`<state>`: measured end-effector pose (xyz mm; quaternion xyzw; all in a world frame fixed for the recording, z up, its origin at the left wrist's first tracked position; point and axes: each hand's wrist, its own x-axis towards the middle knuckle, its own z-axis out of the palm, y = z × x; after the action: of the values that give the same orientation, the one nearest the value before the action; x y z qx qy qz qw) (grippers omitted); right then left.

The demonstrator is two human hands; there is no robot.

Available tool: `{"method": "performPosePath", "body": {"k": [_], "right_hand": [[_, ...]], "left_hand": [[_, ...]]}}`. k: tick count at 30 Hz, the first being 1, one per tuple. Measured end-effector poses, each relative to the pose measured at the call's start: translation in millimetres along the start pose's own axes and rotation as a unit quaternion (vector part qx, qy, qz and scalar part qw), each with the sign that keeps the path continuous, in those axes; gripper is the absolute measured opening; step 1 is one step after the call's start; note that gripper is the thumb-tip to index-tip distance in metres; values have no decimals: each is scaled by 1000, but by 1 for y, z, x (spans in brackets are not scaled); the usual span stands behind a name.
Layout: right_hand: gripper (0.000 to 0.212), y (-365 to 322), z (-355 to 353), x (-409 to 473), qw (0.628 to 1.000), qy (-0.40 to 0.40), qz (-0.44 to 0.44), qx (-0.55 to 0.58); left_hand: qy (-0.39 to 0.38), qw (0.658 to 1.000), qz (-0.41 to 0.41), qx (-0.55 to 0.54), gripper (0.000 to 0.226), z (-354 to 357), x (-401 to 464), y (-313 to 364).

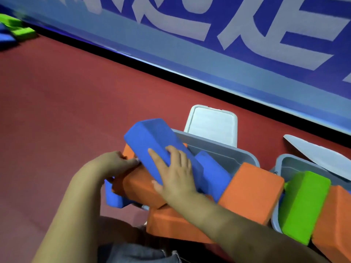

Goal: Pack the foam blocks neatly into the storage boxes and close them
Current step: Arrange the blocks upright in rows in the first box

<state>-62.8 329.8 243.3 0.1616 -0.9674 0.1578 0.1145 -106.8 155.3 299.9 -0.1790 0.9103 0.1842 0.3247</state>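
- Foam is still piled loosely: the blue block [152, 143] leans tilted over the rim of the left grey box [224, 149], with orange blocks [250, 186] jutting out.
- Neither box looks packed or closed; the second box [292, 166] holds a green block [303, 205], and a white lid [212, 125] stands behind.
- Your right hand [174, 173] lies spread flat on the blue block.
- Your left hand [115, 162] curls its fingers against that block's lower end.

Blue block [152, 145], orange blocks [250, 188], green block [305, 204], grey boxes [228, 149], red floor [57, 111]
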Motion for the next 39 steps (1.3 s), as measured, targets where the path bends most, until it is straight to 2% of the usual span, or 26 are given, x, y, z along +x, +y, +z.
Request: {"method": "performPosePath", "body": {"k": [2,4,6,7,8,9,10,12,14,17,20,21,22,24,26,30,35,37,39], "right_hand": [[80,-6,8,-10,994,-32,-48,89],[70,-12,16,-21,980,-84,-94,154],[66,-17,26,-26,969,-110,-93,202],[65,-18,29,-26,965,-112,-83,221],[64,-18,31,-25,963,-107,-74,235],[63,-16,33,-24,962,-105,-68,244],[63,-14,32,-23,958,-114,-68,253],[58,-5,26,-23,948,-139,-85,274],[44,12,21,-28,931,-140,-85,325],[30,56,19,-36,908,-112,26,402],[33,128,41,-33,924,-56,170,337],[35,157,54,-30,920,-64,243,300],[40,182,65,-25,901,-90,328,270],[55,222,85,-18,834,-123,466,270],[66,247,101,-11,788,-118,524,302],[82,271,124,2,767,-161,557,276],[83,280,139,10,830,-313,447,113],[88,282,146,13,842,-329,416,97],[91,281,151,20,857,-316,396,94]], "left_hand": [[131,988,12,79,38,-6,3,-2],[278,960,32,30,33,-12,-2,8],[426,894,121,-69,35,-16,-18,34],[464,859,190,-103,34,-15,-26,51],[450,844,263,-127,31,-13,-29,67],[391,852,314,-152,27,-9,-26,81],[302,880,325,-171,24,-2,-18,92],[144,930,292,-169,19,8,5,102],[82,957,251,-118,20,13,22,102],[109,963,229,-89,22,16,32,97],[151,959,234,-57,26,25,33,98],[165,957,236,-45,27,29,34,100],[177,955,237,-36,29,32,34,102],[204,950,235,-13,34,34,37,109],[223,949,221,24,37,33,41,116],[217,941,223,134,33,38,45,124],[224,922,228,218,25,45,50,125],[229,927,216,206,28,42,53,128],[192,952,191,143,32,41,60,128]]}}
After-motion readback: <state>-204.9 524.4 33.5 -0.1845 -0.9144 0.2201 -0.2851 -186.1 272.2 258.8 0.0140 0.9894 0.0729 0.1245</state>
